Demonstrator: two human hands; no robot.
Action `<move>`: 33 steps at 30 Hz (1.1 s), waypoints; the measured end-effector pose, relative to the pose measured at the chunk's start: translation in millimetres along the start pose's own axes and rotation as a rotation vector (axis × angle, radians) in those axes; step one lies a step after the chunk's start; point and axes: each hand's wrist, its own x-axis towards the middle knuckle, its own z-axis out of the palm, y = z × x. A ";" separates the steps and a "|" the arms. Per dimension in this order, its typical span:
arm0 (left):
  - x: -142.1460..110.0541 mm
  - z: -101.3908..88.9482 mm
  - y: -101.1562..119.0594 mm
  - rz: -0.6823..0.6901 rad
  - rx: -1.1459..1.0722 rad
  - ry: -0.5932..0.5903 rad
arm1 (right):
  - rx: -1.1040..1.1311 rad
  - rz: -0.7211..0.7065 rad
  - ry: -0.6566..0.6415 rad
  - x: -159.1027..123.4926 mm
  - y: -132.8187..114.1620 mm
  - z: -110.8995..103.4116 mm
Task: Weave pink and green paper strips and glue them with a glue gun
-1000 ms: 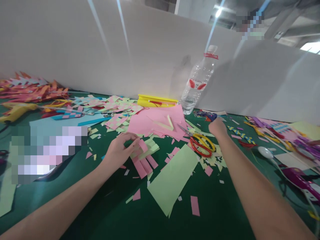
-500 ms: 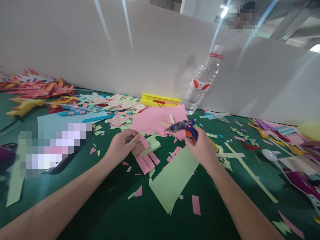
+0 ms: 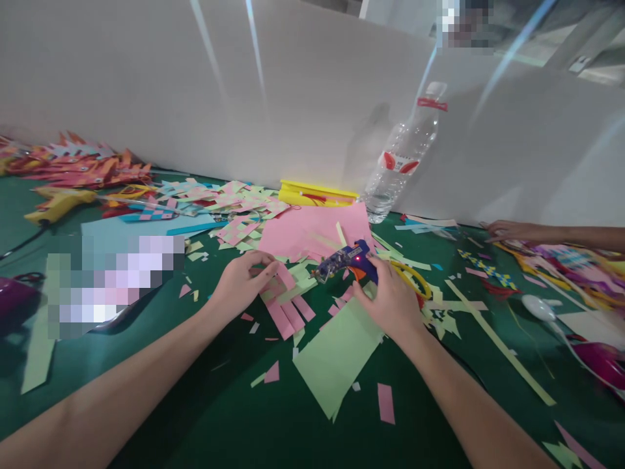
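My left hand [image 3: 241, 283] pinches the upper end of a woven piece of pink and green paper strips [image 3: 283, 312], whose loose pink ends fan out over the table. Wrapped round a dark blue glue gun [image 3: 359, 254] with an orange trigger, my right hand [image 3: 393, 299] holds it level, a small red light glowing on its side. The gun's nozzle points left, close to the woven strips; whether it touches them I cannot tell. Below my right hand lies a sheet of light green paper [image 3: 336, 365].
A plastic bottle [image 3: 400, 159] leans by the white partition [image 3: 195, 98]. Pink sheets [image 3: 317, 228] lie before a yellow folded sheet [image 3: 312, 193]. At left are a yellow glue gun [image 3: 61, 203] and paper crafts [image 3: 92, 169]. Another person's hand [image 3: 512, 231] reaches in from the right.
My right hand has brought the glue gun's nozzle left and down, nearer the woven strips. Another person's hand has come in at the right. The view has shifted slightly.
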 end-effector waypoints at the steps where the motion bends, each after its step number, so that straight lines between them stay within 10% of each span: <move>1: 0.3 0.3 -0.4 -0.005 0.001 -0.004 | -0.003 -0.004 0.002 -0.1 0.3 -0.3; 33: -0.4 1.8 2.1 -0.067 0.052 -0.042 | -0.192 -0.341 0.109 -9.3 -10.8 -4.1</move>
